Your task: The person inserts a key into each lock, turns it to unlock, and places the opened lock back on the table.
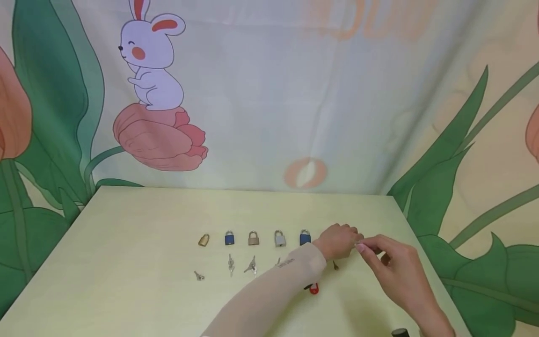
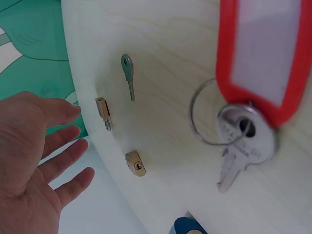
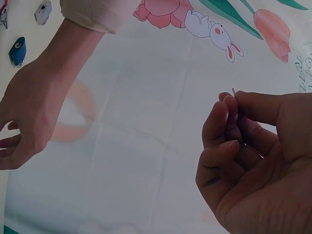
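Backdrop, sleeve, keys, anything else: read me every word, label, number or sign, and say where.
Nothing reads clearly.
Backdrop: orange letters, too blurred; green letters, cut off and unclear.
Left sleeve: print too small.
Tagged key: marks too blurred.

On the pale table (image 1: pixel 139 243), 5 padlocks (image 1: pixel 253 241) show in a row, with keys (image 1: pixel 231 265) nearer. A sleeved left arm (image 1: pixel 269 290) crosses from the near side, its left hand (image 1: pixel 339 240) just right of the farthest-right blue padlock (image 1: pixel 305 238). The right hand (image 1: pixel 397 271) pinches a small thing (image 1: pixel 356 243), too tiny to identify. A red tag (image 1: pixel 314 289) lies near the sleeve; a rabbit (image 1: pixel 157 61) decorates the far backdrop (image 1: pixel 261 93).
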{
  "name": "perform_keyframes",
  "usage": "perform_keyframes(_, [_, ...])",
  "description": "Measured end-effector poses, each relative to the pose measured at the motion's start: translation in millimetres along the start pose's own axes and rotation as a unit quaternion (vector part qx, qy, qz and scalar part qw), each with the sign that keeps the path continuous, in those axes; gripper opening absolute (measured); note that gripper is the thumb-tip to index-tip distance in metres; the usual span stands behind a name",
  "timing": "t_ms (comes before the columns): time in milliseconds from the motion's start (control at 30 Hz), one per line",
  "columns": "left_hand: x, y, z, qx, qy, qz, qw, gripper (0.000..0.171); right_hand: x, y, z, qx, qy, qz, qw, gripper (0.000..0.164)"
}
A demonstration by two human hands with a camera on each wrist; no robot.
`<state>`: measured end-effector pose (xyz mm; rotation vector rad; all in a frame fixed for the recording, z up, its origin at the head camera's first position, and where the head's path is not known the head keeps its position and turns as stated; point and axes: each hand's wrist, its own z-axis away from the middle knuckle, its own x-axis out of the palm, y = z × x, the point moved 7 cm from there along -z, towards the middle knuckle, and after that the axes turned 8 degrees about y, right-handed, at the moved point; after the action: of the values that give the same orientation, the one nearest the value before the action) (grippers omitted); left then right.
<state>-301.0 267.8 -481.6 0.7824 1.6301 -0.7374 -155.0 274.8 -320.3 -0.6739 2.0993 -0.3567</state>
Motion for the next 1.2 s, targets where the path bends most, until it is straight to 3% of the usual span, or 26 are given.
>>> perform_keyframes(300, [13.4,11.3,-0.8,0.014,-0.024,-0.005,0.9996,0.035,1,6,8,0.006,-0.003,0.004,1.000,0.004])
perform_keyframes(767, [17.4,13.5,-1.9,0.014,-0.040,-0.008,0.9991,0.034,3,12,8,0.013,-0.010,0.004,1.000,0.005])
perform_keyframes(1200, [19.9,4.3,-4.0,-0.004,-0.020,-0.034,0.9992,0.030,5,12,6,0.017,-0.013,0.010,1.000,0.005])
